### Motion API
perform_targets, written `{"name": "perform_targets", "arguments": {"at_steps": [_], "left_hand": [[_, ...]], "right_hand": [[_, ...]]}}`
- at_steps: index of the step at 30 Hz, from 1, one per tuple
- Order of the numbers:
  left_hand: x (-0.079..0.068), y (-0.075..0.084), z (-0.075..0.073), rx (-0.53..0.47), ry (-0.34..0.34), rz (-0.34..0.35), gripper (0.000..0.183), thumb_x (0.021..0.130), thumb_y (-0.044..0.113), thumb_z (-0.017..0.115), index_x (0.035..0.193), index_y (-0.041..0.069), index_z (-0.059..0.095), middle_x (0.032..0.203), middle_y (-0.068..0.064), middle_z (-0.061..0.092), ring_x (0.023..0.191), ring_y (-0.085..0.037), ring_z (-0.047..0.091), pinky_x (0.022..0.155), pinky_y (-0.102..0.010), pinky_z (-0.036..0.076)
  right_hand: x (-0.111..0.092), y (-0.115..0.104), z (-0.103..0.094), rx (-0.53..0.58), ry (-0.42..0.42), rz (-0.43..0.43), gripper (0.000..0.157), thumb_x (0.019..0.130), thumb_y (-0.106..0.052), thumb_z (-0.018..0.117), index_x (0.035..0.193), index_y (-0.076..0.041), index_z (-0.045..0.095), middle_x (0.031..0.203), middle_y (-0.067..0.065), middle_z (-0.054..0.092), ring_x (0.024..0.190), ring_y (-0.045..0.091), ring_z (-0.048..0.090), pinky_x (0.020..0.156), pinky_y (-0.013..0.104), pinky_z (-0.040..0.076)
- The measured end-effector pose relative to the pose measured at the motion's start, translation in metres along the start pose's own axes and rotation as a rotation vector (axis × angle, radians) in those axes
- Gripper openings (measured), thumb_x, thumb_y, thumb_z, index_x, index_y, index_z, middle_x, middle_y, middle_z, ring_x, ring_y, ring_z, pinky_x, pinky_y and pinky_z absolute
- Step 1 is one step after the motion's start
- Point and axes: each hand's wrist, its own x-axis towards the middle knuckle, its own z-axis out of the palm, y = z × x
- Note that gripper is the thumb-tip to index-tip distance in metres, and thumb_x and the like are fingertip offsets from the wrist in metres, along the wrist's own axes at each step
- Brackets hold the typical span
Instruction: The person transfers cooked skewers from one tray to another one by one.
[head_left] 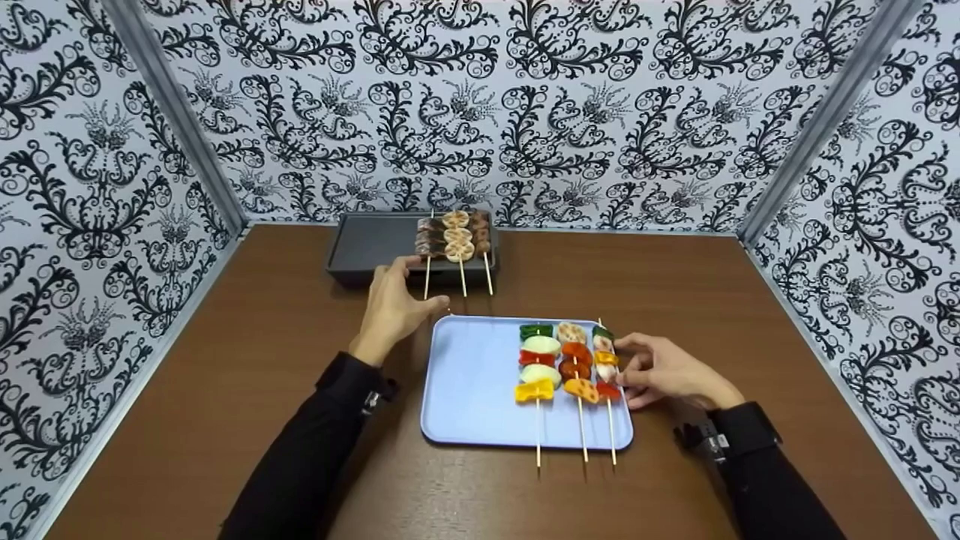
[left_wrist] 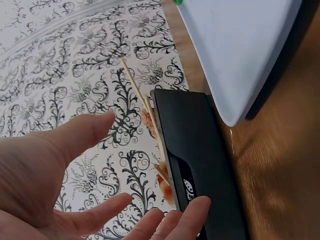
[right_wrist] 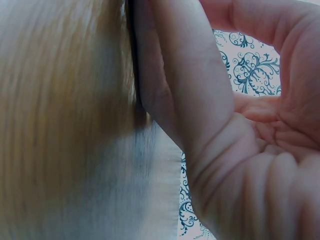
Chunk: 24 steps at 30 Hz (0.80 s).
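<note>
My left hand (head_left: 394, 307) reaches to the front of the dark grill pan (head_left: 375, 244), fingers spread and thumb apart. Its fingertips are right by the nearest of three skewers there, one with dark grey pieces (head_left: 430, 238); the gap between thumb and fingers holds nothing. At the right side of the pale blue tray (head_left: 472, 382), my right hand (head_left: 664, 371) has curled fingers. Thumb and forefinger grip the outermost skewer (head_left: 606, 360), with green, white, yellow and red pieces. In the right wrist view, the curled fingers (right_wrist: 195, 75) hide the pinch.
Beside the gripped skewer lie a skewer with onion and pepper pieces (head_left: 538, 356) and one with orange-red pieces (head_left: 576, 367), sticks over the tray's front edge. The pan also bears a lotus-root skewer (head_left: 457, 236) and a brown one (head_left: 481, 232). Patterned walls (head_left: 480, 112) enclose the wooden table (head_left: 225, 375).
</note>
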Motion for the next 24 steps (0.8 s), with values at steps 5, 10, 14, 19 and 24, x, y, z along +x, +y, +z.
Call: {"name": "perform_targets", "arguments": {"at_steps": [5,10,14,19,24], "left_hand": [[0.01,0.002,0.002,0.016,-0.022,-0.018,0.093,0.068,0.035,0.092,0.146,0.013,0.045,0.139,-0.02,0.045,0.127,-0.035,0.048,0.112,-0.048,0.045],[0.018,0.0,0.007,0.048,-0.026,-0.046,0.093,0.067,0.035,0.092,0.144,0.015,0.046,0.137,-0.022,0.043,0.125,-0.037,0.05,0.11,-0.05,0.047],[0.023,-0.001,0.01,0.054,-0.02,-0.041,0.089,0.067,0.032,0.092,0.143,0.013,0.049,0.134,-0.024,0.043,0.12,-0.039,0.052,0.107,-0.05,0.049],[0.027,-0.002,0.012,0.075,-0.002,-0.002,0.076,0.074,0.03,0.087,0.138,0.007,0.054,0.13,-0.023,0.051,0.121,-0.037,0.049,0.108,-0.049,0.045],[0.03,-0.002,0.013,0.084,0.014,0.014,0.065,0.077,0.029,0.085,0.132,0.004,0.059,0.127,-0.021,0.058,0.121,-0.036,0.049,0.107,-0.048,0.044]], "right_hand": [[0.0,0.001,0.0,0.001,0.005,-0.002,0.066,0.091,-0.005,0.069,0.148,-0.006,0.035,0.098,0.024,0.065,0.074,0.032,0.072,0.072,0.053,0.063],[0.001,0.001,0.0,0.002,-0.001,0.002,0.065,0.091,-0.005,0.07,0.147,-0.007,0.036,0.098,0.025,0.065,0.073,0.033,0.072,0.072,0.053,0.063],[0.001,0.001,0.001,0.0,0.002,0.008,0.064,0.092,-0.005,0.069,0.147,-0.007,0.037,0.098,0.024,0.065,0.073,0.033,0.072,0.071,0.052,0.063],[0.002,0.001,0.001,-0.008,0.007,-0.001,0.064,0.091,-0.003,0.069,0.147,-0.006,0.037,0.097,0.024,0.065,0.073,0.031,0.072,0.071,0.052,0.063],[0.001,0.002,0.0,-0.016,0.012,-0.005,0.063,0.091,-0.002,0.068,0.146,-0.006,0.038,0.096,0.024,0.065,0.073,0.031,0.071,0.071,0.052,0.063]]}}
